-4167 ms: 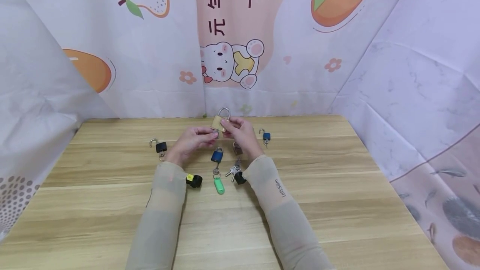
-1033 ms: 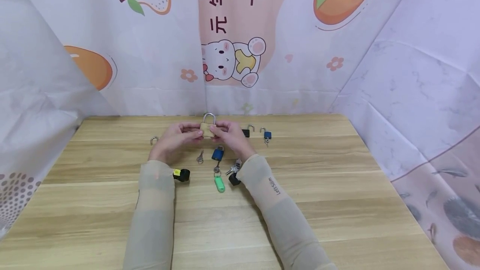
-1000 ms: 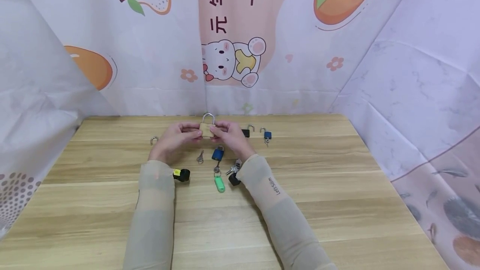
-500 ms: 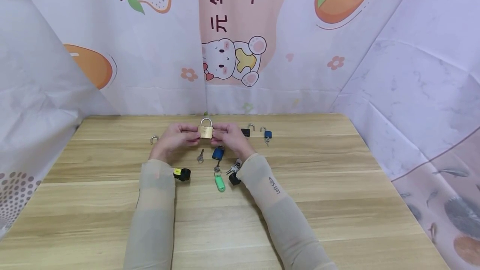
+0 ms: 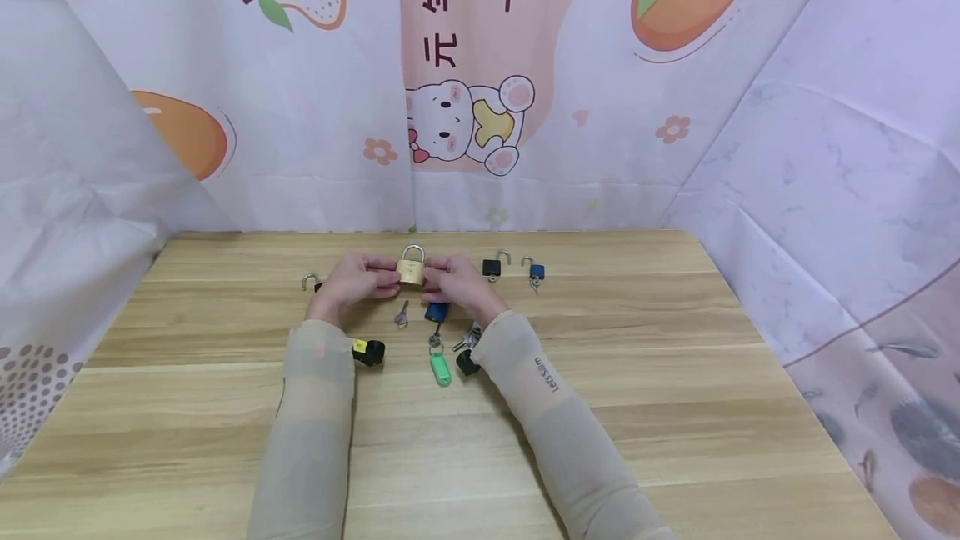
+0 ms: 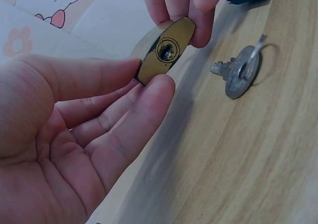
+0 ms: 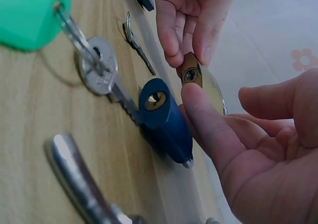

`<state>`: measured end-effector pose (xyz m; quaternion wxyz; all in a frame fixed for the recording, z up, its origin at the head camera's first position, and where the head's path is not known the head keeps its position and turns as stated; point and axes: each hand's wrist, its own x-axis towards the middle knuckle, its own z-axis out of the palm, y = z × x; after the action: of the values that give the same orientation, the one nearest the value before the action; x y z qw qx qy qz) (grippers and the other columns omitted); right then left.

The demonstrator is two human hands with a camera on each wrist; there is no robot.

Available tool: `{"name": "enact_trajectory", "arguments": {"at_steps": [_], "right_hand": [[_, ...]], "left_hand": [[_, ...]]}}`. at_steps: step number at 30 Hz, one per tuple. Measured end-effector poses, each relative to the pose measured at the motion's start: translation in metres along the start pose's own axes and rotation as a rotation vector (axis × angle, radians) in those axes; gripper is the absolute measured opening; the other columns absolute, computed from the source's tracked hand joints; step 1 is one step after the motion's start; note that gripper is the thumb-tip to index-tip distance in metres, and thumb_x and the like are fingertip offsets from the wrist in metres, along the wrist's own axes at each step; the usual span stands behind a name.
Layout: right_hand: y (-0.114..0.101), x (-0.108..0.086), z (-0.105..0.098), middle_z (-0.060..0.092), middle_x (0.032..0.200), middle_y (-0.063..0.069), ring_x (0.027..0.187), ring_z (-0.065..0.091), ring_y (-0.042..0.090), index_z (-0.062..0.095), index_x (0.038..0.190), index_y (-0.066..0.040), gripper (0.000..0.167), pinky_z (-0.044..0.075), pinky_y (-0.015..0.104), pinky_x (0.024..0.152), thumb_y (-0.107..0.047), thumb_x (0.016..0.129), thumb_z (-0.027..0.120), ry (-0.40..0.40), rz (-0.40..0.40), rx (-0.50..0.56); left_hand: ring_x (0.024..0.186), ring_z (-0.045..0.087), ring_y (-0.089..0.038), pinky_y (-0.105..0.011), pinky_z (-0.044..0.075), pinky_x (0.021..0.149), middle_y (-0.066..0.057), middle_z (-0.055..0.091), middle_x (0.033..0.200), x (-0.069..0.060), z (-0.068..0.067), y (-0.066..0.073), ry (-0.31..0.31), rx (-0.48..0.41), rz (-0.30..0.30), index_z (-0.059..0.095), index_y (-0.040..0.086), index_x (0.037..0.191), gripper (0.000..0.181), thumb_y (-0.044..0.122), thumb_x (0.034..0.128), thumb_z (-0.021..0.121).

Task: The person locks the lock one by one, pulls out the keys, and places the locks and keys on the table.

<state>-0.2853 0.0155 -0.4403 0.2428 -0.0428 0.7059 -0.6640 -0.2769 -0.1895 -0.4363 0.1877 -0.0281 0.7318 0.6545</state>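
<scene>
A brass padlock (image 5: 411, 272) stands upright between my hands near the table's far edge, shackle up and closed. My left hand (image 5: 356, 282) pinches its left end between thumb and finger. The keyhole in its underside holds no key in the left wrist view. My right hand (image 5: 461, 283) touches the other end with extended fingertips; its thumb (image 7: 263, 102) appears apart from the lock in the right wrist view. A loose key (image 5: 402, 315) on a small ring lies in front. Partly covered by my right hand, a blue padlock (image 5: 437, 312) has a key and green tag (image 5: 440, 369) beside it.
Right of the hands lie a black padlock (image 5: 491, 267) and a small blue padlock (image 5: 536, 272), shackles open. Another open shackle (image 5: 310, 281) shows left of my left hand. Several keys (image 5: 468, 338) lie by my right wrist. A patterned cloth (image 5: 300, 198) hangs behind the table.
Earlier, my left fingers were at the padlock's underside; now they pinch its left end, and a loose key lies on the table. Over the last second the padlock has come lower, and my right thumb has left its face.
</scene>
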Motion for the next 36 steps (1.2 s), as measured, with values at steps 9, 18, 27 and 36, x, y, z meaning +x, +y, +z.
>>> {"name": "enact_trajectory", "arguments": {"at_steps": [9, 18, 27, 36], "right_hand": [[-0.003, -0.004, 0.001, 0.054, 0.140, 0.027, 0.123, 0.060, 0.032, 0.042, 0.148, 0.009, 0.044, 0.058, 0.029, 0.088, -0.006, 0.107, 0.048, -0.025, 0.015, 0.004], [-0.006, -0.006, 0.001, 0.056, 0.117, 0.019, 0.109, 0.058, 0.028, 0.040, 0.150, 0.007, 0.044, 0.058, 0.030, 0.088, -0.008, 0.109, 0.046, -0.094, 0.021, -0.016], [-0.008, -0.009, 0.000, 0.050, 0.125, 0.022, 0.115, 0.056, 0.027, 0.029, 0.155, 0.005, 0.053, 0.058, 0.031, 0.089, -0.013, 0.109, 0.048, -0.097, 0.031, -0.047], [-0.007, -0.012, -0.009, 0.041, 0.156, 0.018, 0.132, 0.053, 0.032, 0.033, 0.156, -0.001, 0.055, 0.049, 0.040, 0.105, -0.020, 0.108, 0.052, -0.074, -0.006, -0.051]], "left_hand": [[0.099, 0.069, -0.023, -0.032, 0.056, 0.093, -0.032, 0.058, 0.131, 0.001, 0.002, 0.001, 0.006, 0.027, -0.015, 0.050, -0.014, 0.138, 0.042, -0.004, 0.0987, 0.061], [0.096, 0.070, -0.020, -0.031, 0.057, 0.090, -0.028, 0.060, 0.129, 0.001, 0.004, 0.001, 0.023, 0.051, -0.037, 0.053, -0.013, 0.136, 0.039, -0.002, 0.0991, 0.062], [0.097, 0.070, -0.022, -0.030, 0.058, 0.088, -0.029, 0.062, 0.127, 0.000, 0.003, 0.002, 0.040, 0.137, -0.051, 0.054, -0.013, 0.135, 0.038, 0.001, 0.1011, 0.060], [0.095, 0.066, -0.024, -0.031, 0.060, 0.084, -0.022, 0.065, 0.119, -0.007, 0.005, 0.007, 0.130, 0.268, -0.037, 0.062, -0.007, 0.128, 0.032, 0.009, 0.1011, 0.063]]}}
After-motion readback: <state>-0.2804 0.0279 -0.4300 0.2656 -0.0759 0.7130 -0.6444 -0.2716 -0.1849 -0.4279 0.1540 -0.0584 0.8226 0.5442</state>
